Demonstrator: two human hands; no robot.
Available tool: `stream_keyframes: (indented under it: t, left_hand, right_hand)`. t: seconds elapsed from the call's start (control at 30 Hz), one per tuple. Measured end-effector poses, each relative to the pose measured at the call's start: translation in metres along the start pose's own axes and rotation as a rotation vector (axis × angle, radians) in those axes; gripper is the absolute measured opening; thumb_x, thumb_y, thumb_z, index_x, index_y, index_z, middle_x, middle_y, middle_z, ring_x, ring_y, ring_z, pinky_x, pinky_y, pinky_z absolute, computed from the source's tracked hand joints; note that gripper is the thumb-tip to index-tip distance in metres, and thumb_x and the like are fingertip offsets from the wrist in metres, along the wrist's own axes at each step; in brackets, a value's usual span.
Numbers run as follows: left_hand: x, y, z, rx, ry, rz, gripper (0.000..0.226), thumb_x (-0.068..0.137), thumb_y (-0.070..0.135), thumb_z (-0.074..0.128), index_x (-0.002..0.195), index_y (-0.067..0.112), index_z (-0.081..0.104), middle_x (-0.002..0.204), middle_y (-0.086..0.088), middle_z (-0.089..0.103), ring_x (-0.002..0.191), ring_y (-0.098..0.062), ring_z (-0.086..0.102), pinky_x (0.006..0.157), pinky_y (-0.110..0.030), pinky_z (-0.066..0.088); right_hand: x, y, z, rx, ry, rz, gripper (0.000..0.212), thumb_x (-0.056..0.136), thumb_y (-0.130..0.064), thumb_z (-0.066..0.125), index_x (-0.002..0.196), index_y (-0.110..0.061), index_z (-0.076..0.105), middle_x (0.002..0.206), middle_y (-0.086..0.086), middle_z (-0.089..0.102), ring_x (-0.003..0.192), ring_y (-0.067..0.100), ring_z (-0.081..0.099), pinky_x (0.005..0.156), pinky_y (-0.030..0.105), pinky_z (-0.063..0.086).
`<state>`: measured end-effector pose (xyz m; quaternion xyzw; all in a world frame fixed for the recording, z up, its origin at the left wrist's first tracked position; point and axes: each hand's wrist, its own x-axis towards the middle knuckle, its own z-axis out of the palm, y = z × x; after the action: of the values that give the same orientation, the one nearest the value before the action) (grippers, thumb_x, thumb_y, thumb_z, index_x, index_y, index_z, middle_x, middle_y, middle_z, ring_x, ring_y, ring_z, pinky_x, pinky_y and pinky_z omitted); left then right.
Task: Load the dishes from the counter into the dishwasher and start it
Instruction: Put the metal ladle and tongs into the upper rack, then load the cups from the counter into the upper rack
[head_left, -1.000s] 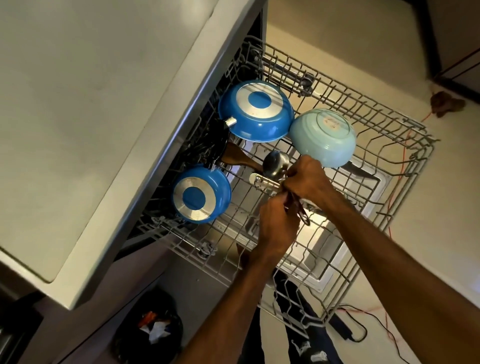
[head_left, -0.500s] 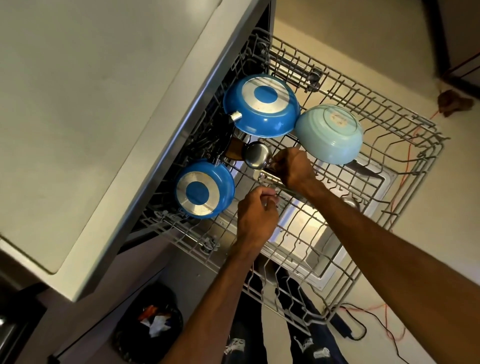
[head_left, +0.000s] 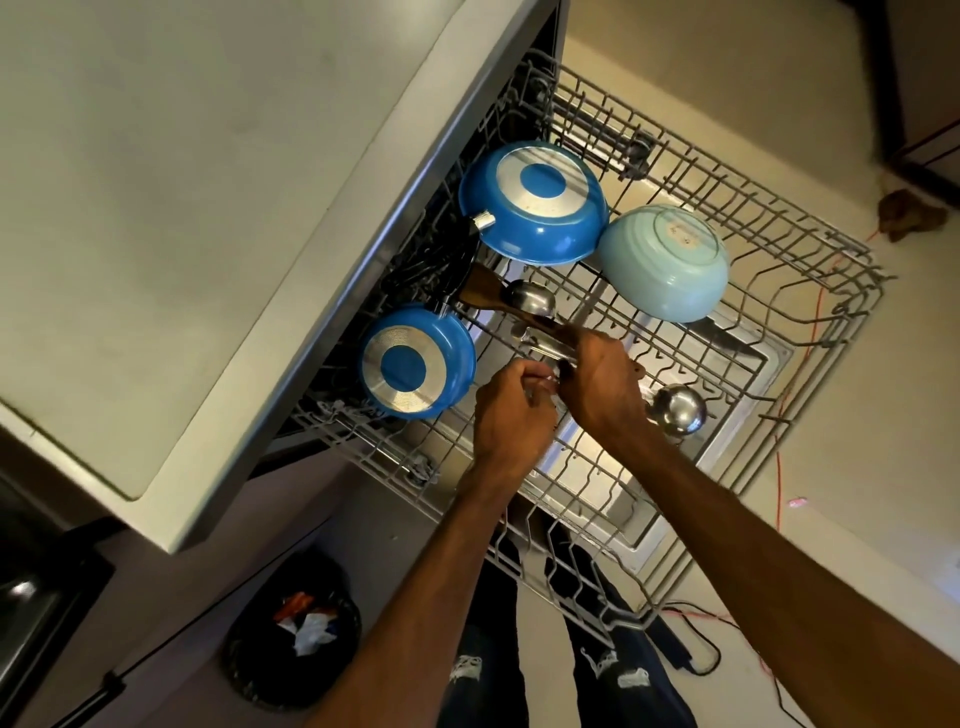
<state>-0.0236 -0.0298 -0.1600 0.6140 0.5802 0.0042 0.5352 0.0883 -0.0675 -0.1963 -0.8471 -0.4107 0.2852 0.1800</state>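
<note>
Head view shows both hands at the rack (head_left: 727, 174). Which way do the utensils lie from them?
Up-left. The right grip (head_left: 602, 379) is clamped on steel handles (head_left: 543, 347), and their long axis runs from it towards the table (head_left: 208, 208) edge. They end at a spoon (head_left: 530, 302) beside the spatula (head_left: 483, 293).
And the left?
The left grip (head_left: 511, 415) is curled to a pinch at the near end, touching the right. I cannot tell if it holds anything. The right is nearer the handles, so I judge that setting them down falls to it. A ladle (head_left: 678, 410) lies just right of its wrist.
Any writing?
Only a faint stamp on the upturned bowl (head_left: 660, 270), unreadable.
</note>
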Motion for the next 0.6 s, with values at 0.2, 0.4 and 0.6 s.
stream_keyframes:
  t: [0.2, 0.4, 0.6]
  left_hand:
    - [-0.025, 0.020, -0.024, 0.028, 0.089, 0.044, 0.018, 0.096, 0.022, 0.063, 0.114, 0.021, 0.068, 0.106, 0.008, 0.072, 0.093, -0.003, 0.067, 0.084, -0.028, 0.059]
    - [-0.101, 0.056, -0.073, 0.132, 0.127, 0.096, 0.015, 0.094, 0.025, 0.058, 0.105, 0.024, 0.068, 0.100, 0.006, 0.072, 0.090, -0.010, 0.067, 0.078, -0.028, 0.056]
    - [-0.207, 0.098, -0.139, 0.315, 0.220, 0.125, 0.024, 0.096, 0.026, 0.049, 0.116, 0.028, 0.061, 0.113, 0.001, 0.069, 0.105, -0.023, 0.064, 0.091, -0.039, 0.050]
  right_hand:
    - [-0.038, -0.023, -0.016, 0.083, 0.020, -0.049, 0.029, 0.087, -0.001, 0.071, 0.114, -0.011, 0.065, 0.104, 0.009, 0.071, 0.077, 0.019, 0.069, 0.059, 0.028, 0.059]
    - [-0.098, -0.078, -0.073, 0.177, 0.011, -0.080, 0.025, 0.091, -0.011, 0.065, 0.115, -0.019, 0.069, 0.105, 0.003, 0.073, 0.083, 0.015, 0.069, 0.066, 0.027, 0.057]
    - [-0.165, -0.161, -0.132, 0.280, -0.034, -0.124, 0.025, 0.088, -0.015, 0.065, 0.112, -0.020, 0.071, 0.105, 0.000, 0.074, 0.093, 0.014, 0.067, 0.085, 0.036, 0.056]
